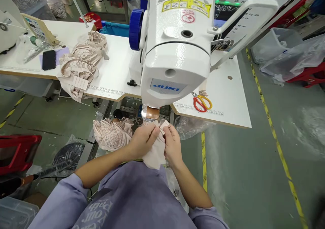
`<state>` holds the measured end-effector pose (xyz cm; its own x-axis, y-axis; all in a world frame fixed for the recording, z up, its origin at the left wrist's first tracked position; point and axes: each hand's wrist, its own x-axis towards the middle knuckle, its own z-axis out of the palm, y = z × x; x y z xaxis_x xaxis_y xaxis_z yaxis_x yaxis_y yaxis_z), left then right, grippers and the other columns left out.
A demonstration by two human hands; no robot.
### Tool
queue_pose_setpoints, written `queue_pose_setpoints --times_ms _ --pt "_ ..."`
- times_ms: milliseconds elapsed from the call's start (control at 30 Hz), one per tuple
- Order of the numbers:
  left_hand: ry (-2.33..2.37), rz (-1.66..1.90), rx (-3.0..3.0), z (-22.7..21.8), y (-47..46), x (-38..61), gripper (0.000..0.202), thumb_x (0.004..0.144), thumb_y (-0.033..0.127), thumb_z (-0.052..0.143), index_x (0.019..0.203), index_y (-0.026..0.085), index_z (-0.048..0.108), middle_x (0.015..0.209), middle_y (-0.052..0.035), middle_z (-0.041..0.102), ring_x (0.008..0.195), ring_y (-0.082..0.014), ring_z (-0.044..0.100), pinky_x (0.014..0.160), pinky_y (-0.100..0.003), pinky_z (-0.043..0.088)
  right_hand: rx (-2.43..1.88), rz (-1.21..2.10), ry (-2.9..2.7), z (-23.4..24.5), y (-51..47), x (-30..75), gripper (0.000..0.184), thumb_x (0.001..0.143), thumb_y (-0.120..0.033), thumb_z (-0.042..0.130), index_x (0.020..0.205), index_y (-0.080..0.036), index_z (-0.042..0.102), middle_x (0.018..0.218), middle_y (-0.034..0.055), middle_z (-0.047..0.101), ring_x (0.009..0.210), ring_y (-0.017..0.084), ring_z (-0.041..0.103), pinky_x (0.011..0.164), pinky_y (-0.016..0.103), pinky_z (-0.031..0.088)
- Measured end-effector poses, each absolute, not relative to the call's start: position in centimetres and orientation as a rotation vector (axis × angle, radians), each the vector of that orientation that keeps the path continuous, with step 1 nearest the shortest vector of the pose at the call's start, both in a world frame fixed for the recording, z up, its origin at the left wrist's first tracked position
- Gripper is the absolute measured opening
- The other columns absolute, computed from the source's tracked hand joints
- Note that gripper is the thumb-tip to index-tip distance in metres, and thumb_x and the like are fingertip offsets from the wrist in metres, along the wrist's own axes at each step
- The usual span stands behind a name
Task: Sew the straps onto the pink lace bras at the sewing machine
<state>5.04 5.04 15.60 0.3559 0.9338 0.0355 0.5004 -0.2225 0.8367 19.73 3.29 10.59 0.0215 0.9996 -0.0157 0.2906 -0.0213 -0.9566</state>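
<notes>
Head view: left hand [143, 139] and right hand [173, 144], forearms converging from the lap, side by side and curled. Both pinch the beige fabric [155, 156] just below the sewing machine [175, 53] foot, past the desk [228, 110] edge. On desk: scissors [202, 102].

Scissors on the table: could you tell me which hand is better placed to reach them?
Probably the right hand: the scissors lie on its side of the machine, farther from the left hand.

The white table [119, 73] bears a sewing machine [177, 36], scissors [201, 102] (red and yellow handles) and beige lace garments [81, 66].
</notes>
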Motion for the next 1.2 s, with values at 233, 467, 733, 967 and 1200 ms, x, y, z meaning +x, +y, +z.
queue_pose_setpoints --times_ms 233,467,733,967,1200 --pt "1.55 0.791 1.97 14.1 6.4 3.5 0.037 0.104 0.045 0.042 0.11 0.018 0.067 0.065 0.0002 0.064 0.06 -0.0142 0.057 0.06 -0.026 0.033 -1.427 1.074 -1.237 12.9 10.5 21.0 0.022 0.087 -0.043 0.064 0.091 -0.022 0.057 0.062 -0.0047 0.056 0.058 0.014 0.053 0.059 0.027 0.043" --pt "1.614 0.624 2.315 13.6 7.9 2.5 0.043 0.105 0.039 0.038 0.122 0.022 0.073 0.069 -0.0053 0.073 0.062 -0.0154 0.061 0.059 -0.027 0.033 -1.475 0.862 -1.659 12.0 15.3 21.8 0.01 0.081 -0.033 0.057 0.08 -0.023 0.056 0.063 -0.003 0.056 0.061 0.017 0.049 0.063 0.03 0.04" --pt "1.651 0.554 2.344 14.3 8.8 2.5 0.042 0.103 0.039 0.039 0.123 0.025 0.073 0.067 -0.0044 0.073 0.057 -0.0149 0.057 0.055 -0.027 0.029 -1.476 0.698 -1.901 10.8 17.4 22.1 0.014 0.08 -0.03 0.056 0.069 -0.023 0.06 0.061 0.0027 0.061 0.07 0.023 0.058 0.069 0.034 0.046" --pt "1.656 0.516 2.4 14.6 8.8 2.6 0.042 0.103 0.038 0.038 0.124 0.025 0.073 0.061 -0.0038 0.069 0.055 -0.0152 0.055 0.053 -0.028 0.024 -1.472 0.669 -1.906 10.6 17.6 22.2 0.014 0.083 -0.032 0.056 0.08 -0.022 0.065 0.065 0.0044 0.065 0.074 0.025 0.062 0.07 0.034 0.048" --pt "1.641 0.514 2.409 14.7 8.8 2.6 0.042 0.104 0.037 0.038 0.125 0.025 0.073 0.061 -0.0037 0.07 0.053 -0.0139 0.053 0.052 -0.027 0.021 -1.473 0.735 -1.889 11.3 17.5 22.1 0.014 0.083 -0.031 0.057 0.086 -0.021 0.067 0.069 0.0041 0.067 0.076 0.025 0.063 0.071 0.035 0.049"
